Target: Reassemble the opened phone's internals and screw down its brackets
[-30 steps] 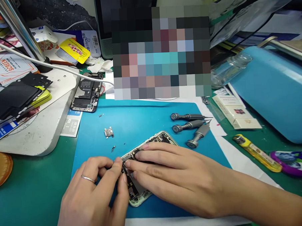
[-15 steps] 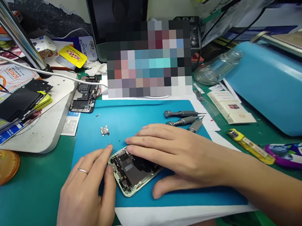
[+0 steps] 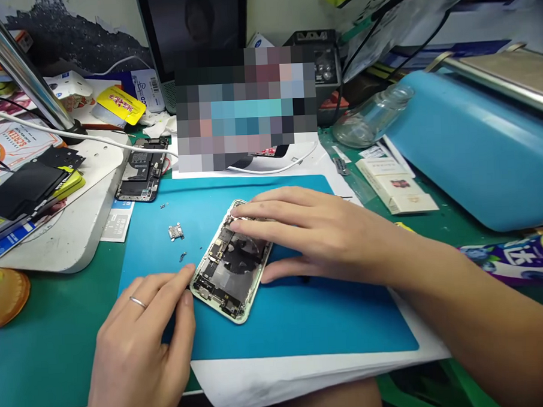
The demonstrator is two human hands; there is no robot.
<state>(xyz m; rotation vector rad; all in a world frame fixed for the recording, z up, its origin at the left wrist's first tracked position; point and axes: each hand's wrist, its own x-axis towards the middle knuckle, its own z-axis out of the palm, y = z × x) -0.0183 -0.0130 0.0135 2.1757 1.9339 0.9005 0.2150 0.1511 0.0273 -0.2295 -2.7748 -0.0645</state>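
An opened phone [image 3: 245, 273] with a pale green frame and bare inner parts lies slanted on the blue mat [image 3: 304, 328]. My right hand [image 3: 322, 240] grips its upper part, fingers across the top and thumb along the right edge. At the lower left corner, my left hand [image 3: 144, 335], wearing a ring, touches the frame with the index fingertip; its thumb stands apart from that finger. Left of the phone are a small metal bracket [image 3: 176, 231], a tiny dark part [image 3: 182, 256] and several tiny screws [image 3: 163, 206]. My right hand hides the screwdrivers, except a thin tip.
Another opened phone [image 3: 143, 170] lies behind the mat, beside a white stand [image 3: 82, 248] piled with black sheets. A glass jar [image 3: 371, 118], a cigarette pack [image 3: 399, 186] and a blue case [image 3: 471, 153] occupy the right. An amber round object [image 3: 8, 296] sits far left.
The phone has turned counterclockwise to a steeper slant, its top end swinging up and away. My right hand has moved with it and now covers the screwdrivers. The view has shifted slightly.
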